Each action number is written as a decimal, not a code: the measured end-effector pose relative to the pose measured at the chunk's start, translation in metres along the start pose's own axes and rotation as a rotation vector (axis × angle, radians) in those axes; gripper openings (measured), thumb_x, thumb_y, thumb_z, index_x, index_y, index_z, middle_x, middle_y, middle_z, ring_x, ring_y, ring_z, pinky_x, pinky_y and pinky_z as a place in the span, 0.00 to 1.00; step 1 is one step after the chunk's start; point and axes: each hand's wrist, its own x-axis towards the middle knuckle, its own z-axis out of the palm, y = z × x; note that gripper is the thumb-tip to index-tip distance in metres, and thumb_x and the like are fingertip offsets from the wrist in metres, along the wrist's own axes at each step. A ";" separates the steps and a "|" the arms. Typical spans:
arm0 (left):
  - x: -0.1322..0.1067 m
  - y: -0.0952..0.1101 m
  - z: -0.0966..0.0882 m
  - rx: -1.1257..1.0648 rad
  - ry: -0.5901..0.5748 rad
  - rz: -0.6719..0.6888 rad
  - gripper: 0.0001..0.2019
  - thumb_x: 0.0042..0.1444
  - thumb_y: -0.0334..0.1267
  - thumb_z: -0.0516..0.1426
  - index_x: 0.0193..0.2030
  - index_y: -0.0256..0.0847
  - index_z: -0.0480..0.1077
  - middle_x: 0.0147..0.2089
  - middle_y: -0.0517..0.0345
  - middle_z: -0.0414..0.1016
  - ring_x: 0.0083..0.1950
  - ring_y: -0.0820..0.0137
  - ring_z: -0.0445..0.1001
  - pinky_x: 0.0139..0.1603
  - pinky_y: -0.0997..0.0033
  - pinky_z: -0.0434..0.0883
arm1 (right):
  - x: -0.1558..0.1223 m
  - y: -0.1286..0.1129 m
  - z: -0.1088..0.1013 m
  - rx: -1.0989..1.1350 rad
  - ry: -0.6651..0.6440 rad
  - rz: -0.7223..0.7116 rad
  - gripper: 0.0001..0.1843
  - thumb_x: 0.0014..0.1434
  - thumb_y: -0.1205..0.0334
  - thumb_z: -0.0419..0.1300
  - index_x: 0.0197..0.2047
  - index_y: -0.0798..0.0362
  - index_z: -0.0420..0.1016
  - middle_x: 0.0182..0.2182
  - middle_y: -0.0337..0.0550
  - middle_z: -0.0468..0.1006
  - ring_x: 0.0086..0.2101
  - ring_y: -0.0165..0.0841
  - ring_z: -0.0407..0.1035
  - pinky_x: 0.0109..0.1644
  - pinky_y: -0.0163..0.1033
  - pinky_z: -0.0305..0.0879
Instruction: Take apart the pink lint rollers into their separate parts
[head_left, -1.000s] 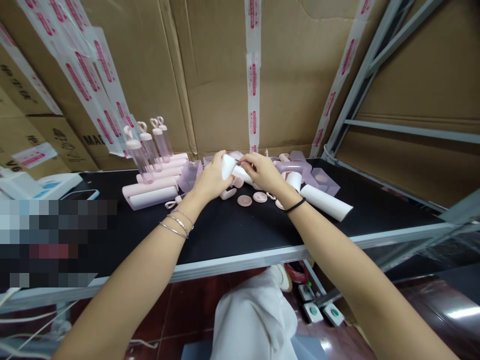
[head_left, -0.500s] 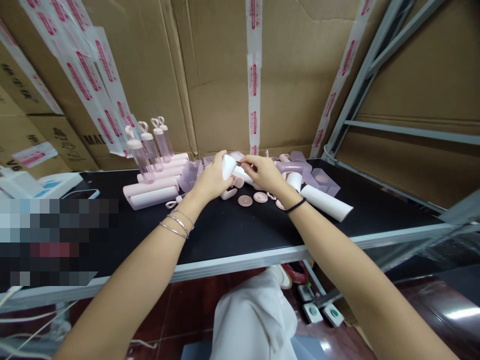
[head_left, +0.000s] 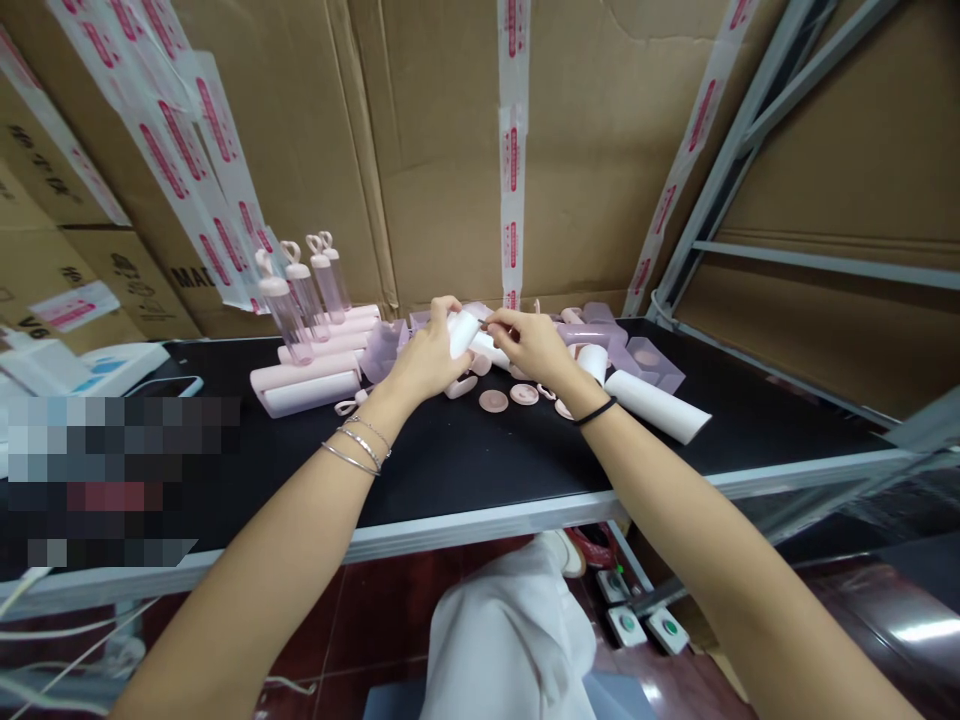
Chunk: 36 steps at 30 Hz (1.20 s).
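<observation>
My left hand (head_left: 429, 352) is closed around a white cylindrical piece (head_left: 464, 334), tilted with its end toward my right hand. My right hand (head_left: 529, 343) pinches a thin dark item (head_left: 482, 321) against that end; its kind is too small to tell. Below my hands lie a pink disc (head_left: 493, 401) and a second pink disc (head_left: 524, 395) with a raised middle. To the right of my right wrist a long white tube (head_left: 658, 405) lies on the black tabletop (head_left: 465, 470). Another white piece (head_left: 491, 350) shows partly behind my hands.
At left, clear tubes with pink looped caps (head_left: 298, 271) stand upright beside lying pink cylinders (head_left: 306, 392). Translucent purple parts (head_left: 651, 362) lie at the right. A white device (head_left: 124, 365) sits far left. Cardboard (head_left: 442, 150) backs the table; a metal frame (head_left: 720, 190) rises at right.
The white piece has turned slightly in my left hand, and its end sits a little higher and further right. My right hand keeps its pinch by it. The camera view has shifted slightly.
</observation>
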 end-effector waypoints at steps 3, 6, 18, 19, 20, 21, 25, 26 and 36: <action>-0.001 0.002 -0.002 0.007 -0.013 0.010 0.28 0.50 0.37 0.57 0.58 0.42 0.53 0.47 0.47 0.71 0.47 0.55 0.75 0.50 0.55 0.69 | 0.000 0.001 -0.001 0.002 0.010 -0.006 0.13 0.59 0.63 0.51 0.37 0.53 0.77 0.24 0.39 0.75 0.24 0.29 0.63 0.31 0.34 0.54; -0.002 0.003 -0.002 0.002 -0.008 0.018 0.28 0.50 0.37 0.57 0.58 0.43 0.53 0.49 0.47 0.70 0.47 0.55 0.75 0.50 0.55 0.69 | 0.000 0.001 -0.002 0.013 0.015 -0.020 0.12 0.58 0.63 0.52 0.37 0.53 0.77 0.24 0.38 0.75 0.25 0.29 0.63 0.32 0.34 0.54; 0.002 0.001 0.004 -0.245 0.089 -0.031 0.25 0.56 0.48 0.54 0.57 0.38 0.59 0.50 0.47 0.72 0.50 0.60 0.73 0.53 0.56 0.68 | 0.000 -0.003 -0.003 0.046 0.020 -0.053 0.12 0.59 0.64 0.53 0.38 0.53 0.77 0.31 0.41 0.79 0.29 0.30 0.67 0.36 0.34 0.59; 0.003 0.002 0.004 -0.280 0.087 -0.052 0.24 0.56 0.49 0.54 0.55 0.38 0.62 0.46 0.48 0.74 0.47 0.61 0.74 0.51 0.57 0.70 | 0.000 -0.003 -0.003 0.052 0.020 -0.062 0.12 0.59 0.64 0.53 0.37 0.53 0.77 0.31 0.41 0.79 0.29 0.31 0.68 0.36 0.35 0.59; 0.003 0.003 0.005 -0.323 0.082 -0.068 0.23 0.55 0.49 0.54 0.53 0.38 0.64 0.43 0.50 0.75 0.44 0.62 0.74 0.48 0.59 0.71 | 0.000 -0.003 -0.003 0.058 0.018 -0.069 0.12 0.59 0.63 0.53 0.37 0.53 0.77 0.31 0.42 0.79 0.29 0.31 0.68 0.36 0.35 0.59; 0.003 0.004 0.005 -0.386 0.078 -0.081 0.22 0.55 0.49 0.55 0.52 0.38 0.65 0.40 0.52 0.75 0.40 0.64 0.75 0.44 0.61 0.72 | 0.000 -0.004 -0.003 0.064 0.018 -0.071 0.12 0.60 0.63 0.53 0.38 0.53 0.78 0.31 0.42 0.79 0.29 0.31 0.68 0.37 0.35 0.59; 0.006 0.007 0.005 -0.797 0.076 -0.181 0.19 0.55 0.47 0.53 0.50 0.38 0.63 0.33 0.56 0.73 0.28 0.70 0.74 0.31 0.67 0.73 | -0.001 -0.006 -0.003 0.075 0.036 -0.072 0.13 0.61 0.62 0.51 0.40 0.53 0.77 0.33 0.42 0.80 0.30 0.31 0.68 0.37 0.36 0.60; 0.007 0.007 0.005 -0.880 0.080 -0.205 0.19 0.55 0.46 0.53 0.50 0.38 0.62 0.34 0.56 0.73 0.27 0.70 0.74 0.30 0.68 0.73 | -0.001 -0.006 -0.003 0.076 0.038 -0.080 0.14 0.61 0.62 0.51 0.41 0.53 0.77 0.34 0.43 0.80 0.30 0.31 0.68 0.38 0.36 0.60; 0.005 -0.002 0.012 -0.640 0.044 -0.063 0.20 0.52 0.45 0.57 0.50 0.39 0.64 0.33 0.58 0.74 0.29 0.71 0.73 0.32 0.69 0.72 | -0.002 -0.007 -0.007 0.092 0.019 -0.137 0.14 0.62 0.63 0.51 0.42 0.51 0.78 0.38 0.43 0.80 0.35 0.33 0.70 0.41 0.37 0.62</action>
